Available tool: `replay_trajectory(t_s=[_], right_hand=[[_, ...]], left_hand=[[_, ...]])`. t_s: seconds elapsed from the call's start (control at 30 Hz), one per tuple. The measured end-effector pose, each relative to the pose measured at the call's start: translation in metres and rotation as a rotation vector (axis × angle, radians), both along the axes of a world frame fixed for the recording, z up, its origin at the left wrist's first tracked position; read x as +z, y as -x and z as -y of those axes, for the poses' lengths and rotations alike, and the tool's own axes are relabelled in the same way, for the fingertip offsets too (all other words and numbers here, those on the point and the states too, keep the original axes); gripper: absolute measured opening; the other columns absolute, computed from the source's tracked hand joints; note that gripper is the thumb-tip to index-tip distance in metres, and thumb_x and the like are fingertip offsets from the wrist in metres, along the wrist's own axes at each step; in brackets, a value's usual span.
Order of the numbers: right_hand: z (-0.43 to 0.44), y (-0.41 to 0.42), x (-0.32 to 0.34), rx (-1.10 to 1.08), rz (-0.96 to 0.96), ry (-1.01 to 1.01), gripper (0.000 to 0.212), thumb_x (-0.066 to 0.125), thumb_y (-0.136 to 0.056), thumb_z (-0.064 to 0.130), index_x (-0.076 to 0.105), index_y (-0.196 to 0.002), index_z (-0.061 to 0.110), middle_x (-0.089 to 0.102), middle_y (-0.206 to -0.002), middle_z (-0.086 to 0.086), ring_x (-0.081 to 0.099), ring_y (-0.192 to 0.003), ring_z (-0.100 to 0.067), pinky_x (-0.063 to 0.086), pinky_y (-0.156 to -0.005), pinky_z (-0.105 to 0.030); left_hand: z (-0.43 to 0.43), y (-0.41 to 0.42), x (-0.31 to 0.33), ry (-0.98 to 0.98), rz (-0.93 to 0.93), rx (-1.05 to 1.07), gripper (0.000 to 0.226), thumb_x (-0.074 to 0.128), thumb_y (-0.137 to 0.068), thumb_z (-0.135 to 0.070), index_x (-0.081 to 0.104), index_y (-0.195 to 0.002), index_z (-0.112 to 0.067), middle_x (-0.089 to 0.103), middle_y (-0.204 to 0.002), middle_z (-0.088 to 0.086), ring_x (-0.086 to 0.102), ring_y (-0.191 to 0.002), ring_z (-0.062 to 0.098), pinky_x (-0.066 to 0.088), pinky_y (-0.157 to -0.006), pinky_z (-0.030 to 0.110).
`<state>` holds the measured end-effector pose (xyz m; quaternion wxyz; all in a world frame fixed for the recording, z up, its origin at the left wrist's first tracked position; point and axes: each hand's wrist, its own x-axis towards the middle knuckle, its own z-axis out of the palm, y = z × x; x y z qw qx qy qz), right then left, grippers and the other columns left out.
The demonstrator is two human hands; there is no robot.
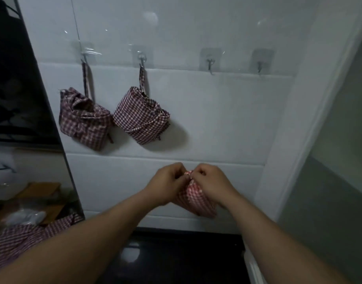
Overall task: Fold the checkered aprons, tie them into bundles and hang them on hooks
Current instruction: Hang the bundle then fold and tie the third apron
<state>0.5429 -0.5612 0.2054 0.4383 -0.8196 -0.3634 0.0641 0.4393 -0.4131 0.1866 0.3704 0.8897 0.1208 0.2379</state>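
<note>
Two dark red checkered apron bundles hang by their straps on the white tiled wall: one bundle on the far left hook, the other bundle on the second hook. Two hooks to the right, the third hook and the fourth hook, are bare. Below them I hold a brighter red checkered bundle in front of the wall. My left hand and my right hand both pinch its top, fingers curled, knuckles close together.
Another checkered apron lies loose at the lower left beside a wooden stand and a plastic bag. A dark mirrored panel edges the wall on the left. A black counter lies below; a white wall corner rises at the right.
</note>
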Motion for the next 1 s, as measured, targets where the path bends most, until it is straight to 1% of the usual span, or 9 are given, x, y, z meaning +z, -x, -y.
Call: replay_trajectory(t_s=[0.1,0.2,0.3,0.4,0.53,0.6,0.73,0.9,1.0], right_hand=[[0.001,-0.011,0.028,0.035,-0.056,0.019,0.012,0.067,-0.092,0.021,0.072,-0.084,0.013,0.073,-0.087,-0.006,0.062,-0.08,-0.018,0.047,-0.072,-0.035],[0.002,-0.015,0.056,0.035,-0.072,0.082,0.016,0.067,-0.091,0.021,0.074,-0.092,0.006,0.072,-0.089,-0.007,0.059,-0.079,-0.019,0.042,-0.069,-0.033],[0.004,-0.014,0.079,-0.006,-0.075,0.045,0.022,0.066,-0.091,0.02,0.074,-0.098,0.001,0.074,-0.097,-0.014,0.063,-0.082,-0.022,0.045,-0.071,-0.035],[0.012,-0.013,0.094,-0.04,-0.033,-0.033,0.018,0.066,-0.093,0.024,0.075,-0.095,0.009,0.074,-0.095,-0.007,0.069,-0.09,-0.022,0.051,-0.074,-0.035],[0.018,-0.016,0.109,-0.061,0.013,-0.074,0.014,0.069,-0.093,0.024,0.077,-0.094,0.012,0.075,-0.095,-0.002,0.069,-0.089,-0.016,0.056,-0.08,-0.035],[0.017,-0.019,0.12,-0.077,0.061,-0.091,0.014,0.068,-0.092,0.022,0.079,-0.093,0.013,0.076,-0.094,0.0,0.069,-0.089,-0.015,0.055,-0.079,-0.033],[0.01,-0.029,0.144,-0.107,0.166,-0.083,0.015,0.069,-0.091,0.025,0.079,-0.085,0.015,0.076,-0.09,0.001,0.069,-0.085,-0.016,0.05,-0.068,-0.028],[0.003,-0.043,0.177,-0.12,0.238,-0.095,0.021,0.07,-0.092,0.026,0.079,-0.081,0.01,0.076,-0.086,-0.004,0.069,-0.085,-0.022,0.052,-0.075,-0.035],[-0.002,-0.051,0.191,-0.127,0.254,-0.097,0.017,0.068,-0.093,0.026,0.077,-0.083,0.016,0.075,-0.091,0.001,0.068,-0.089,-0.019,0.047,-0.075,-0.029]], left_hand=[[0.004,-0.012,0.03,-0.145,-0.022,0.031,0.019,0.068,-0.097,-0.031,0.063,-0.085,-0.018,0.07,-0.084,-0.001,0.064,-0.083,0.019,0.048,-0.07,0.036],[0.01,-0.021,0.056,-0.292,-0.076,0.052,0.018,0.065,-0.099,-0.032,0.064,-0.092,-0.016,0.069,-0.092,0.004,0.061,-0.084,0.022,0.044,-0.067,0.035],[0.013,-0.027,0.079,-0.322,-0.055,0.072,0.018,0.065,-0.099,-0.033,0.065,-0.092,-0.016,0.071,-0.094,0.007,0.064,-0.087,0.024,0.049,-0.071,0.036],[0.02,-0.025,0.101,-0.332,-0.008,0.085,0.019,0.067,-0.099,-0.033,0.07,-0.098,-0.015,0.074,-0.096,0.005,0.066,-0.087,0.02,0.053,-0.076,0.036],[0.027,-0.022,0.122,-0.337,0.055,0.081,0.018,0.068,-0.099,-0.033,0.072,-0.098,-0.015,0.074,-0.098,0.002,0.067,-0.089,0.019,0.054,-0.078,0.033],[0.028,-0.023,0.133,-0.369,0.075,0.102,0.017,0.066,-0.101,-0.03,0.072,-0.098,-0.014,0.073,-0.1,0.003,0.065,-0.09,0.02,0.051,-0.076,0.033],[0.027,-0.03,0.158,-0.478,0.076,0.151,0.021,0.056,-0.105,-0.027,0.07,-0.102,-0.012,0.071,-0.106,0.006,0.062,-0.096,0.026,0.05,-0.078,0.037],[0.016,-0.046,0.194,-0.508,0.083,0.205,0.023,0.055,-0.106,-0.036,0.067,-0.097,-0.019,0.07,-0.103,0.005,0.062,-0.094,0.026,0.054,-0.08,0.04],[0.013,-0.057,0.208,-0.514,0.079,0.219,0.023,0.054,-0.106,-0.039,0.065,-0.095,-0.021,0.07,-0.103,0.004,0.062,-0.093,0.027,0.052,-0.079,0.039]])
